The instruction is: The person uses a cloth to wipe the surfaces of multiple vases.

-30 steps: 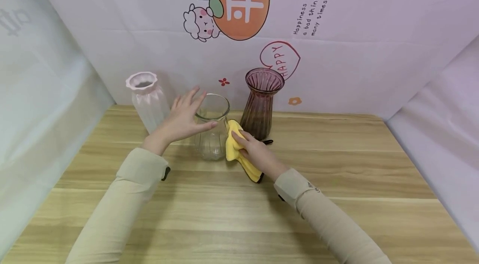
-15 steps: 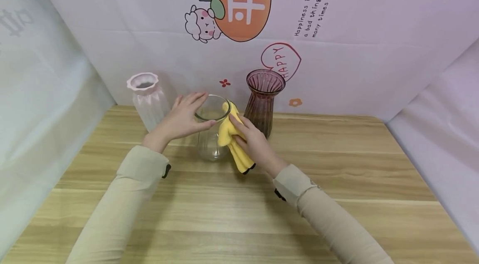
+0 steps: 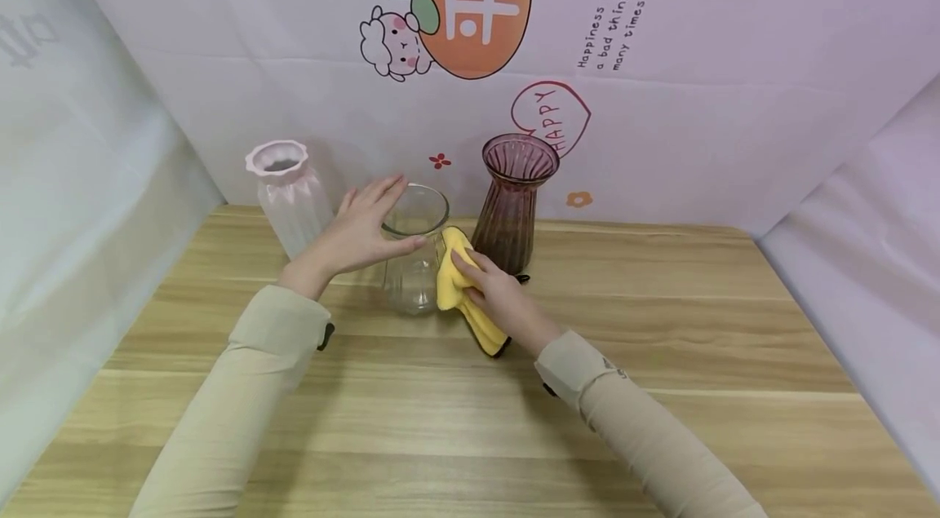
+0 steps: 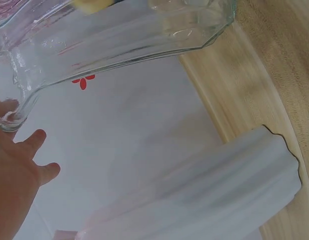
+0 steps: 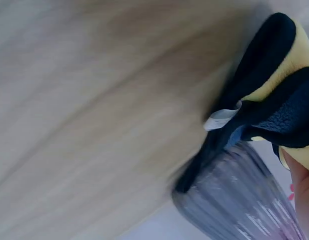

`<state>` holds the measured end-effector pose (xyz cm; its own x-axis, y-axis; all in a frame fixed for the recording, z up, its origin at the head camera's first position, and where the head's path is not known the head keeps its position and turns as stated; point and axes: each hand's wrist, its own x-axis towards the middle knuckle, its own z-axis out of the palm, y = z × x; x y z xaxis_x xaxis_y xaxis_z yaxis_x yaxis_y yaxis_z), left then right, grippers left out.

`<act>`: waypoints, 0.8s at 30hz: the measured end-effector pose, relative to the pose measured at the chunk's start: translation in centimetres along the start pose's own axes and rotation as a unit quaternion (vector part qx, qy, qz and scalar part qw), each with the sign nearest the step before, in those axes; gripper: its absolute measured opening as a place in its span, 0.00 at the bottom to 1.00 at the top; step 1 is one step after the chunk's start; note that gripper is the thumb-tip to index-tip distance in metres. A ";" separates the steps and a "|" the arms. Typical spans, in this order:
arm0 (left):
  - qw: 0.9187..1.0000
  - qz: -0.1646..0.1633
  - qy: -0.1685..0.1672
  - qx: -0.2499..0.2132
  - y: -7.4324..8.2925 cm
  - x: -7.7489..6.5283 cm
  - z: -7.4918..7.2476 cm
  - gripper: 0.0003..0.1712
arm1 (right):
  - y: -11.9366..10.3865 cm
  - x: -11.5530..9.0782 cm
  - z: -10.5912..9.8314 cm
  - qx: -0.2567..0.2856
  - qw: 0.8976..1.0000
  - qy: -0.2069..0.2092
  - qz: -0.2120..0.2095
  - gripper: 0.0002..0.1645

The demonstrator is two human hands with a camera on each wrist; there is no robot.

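Observation:
A clear glass vase [image 3: 413, 283] stands upright on the table. My left hand [image 3: 356, 232] holds it at the rim, thumb on the near side and fingers on the left. In the left wrist view a fingertip shows through the glass at the vase's mouth, while other fingers of that hand [image 4: 14, 172] stick out free. My right hand [image 3: 505, 299] grips a bunched yellow cloth [image 3: 454, 280] against the vase's right side. Seen from the right wrist, the cloth [image 5: 284, 117] has a dark blue reverse, dark edging and a small white label.
Left of the glass vase stands a pinkish-white fluted vase [image 3: 292, 212]. A purple ribbed glass vase [image 3: 508, 216] is just behind the cloth and right hand. Behind them hangs a printed white cloth backdrop [image 3: 330, 118]. The wooden tabletop [image 3: 411, 420] extends toward the front.
The cloth in my right hand rose to the rim, then came back down the vase's right side. My left fingers have drawn closer together at the rim. The vases stay put.

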<state>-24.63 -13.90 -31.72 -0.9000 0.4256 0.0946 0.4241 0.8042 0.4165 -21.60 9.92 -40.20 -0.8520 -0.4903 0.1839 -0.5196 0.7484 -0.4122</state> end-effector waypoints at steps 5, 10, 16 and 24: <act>1.000 -0.023 0.017 -0.013 0.2 0.0 0.0 0.54 | 0.6 -0.3 0.3 -0.019 0.998 -0.051 0.018 0.37; 0.999 -0.033 0.020 -0.007 0.3 -0.1 0.0 0.54 | 0.9 -0.3 0.4 -0.022 0.999 -0.034 -0.008 0.35; 1.000 -0.018 0.013 -0.018 0.2 -0.2 -0.3 0.53 | 0.6 0.0 0.1 -0.014 0.999 0.022 -0.040 0.34; 0.999 0.006 -0.008 -0.047 -0.1 -0.1 -0.2 0.51 | -0.8 0.9 -1.4 0.042 0.994 0.090 -0.039 0.35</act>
<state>-24.61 -14.06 -31.57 -0.8928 0.4423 0.0853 0.4227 0.7572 0.4979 -22.09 9.51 -38.45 -0.8107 -0.4517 0.3726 -0.5842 0.6669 -0.4626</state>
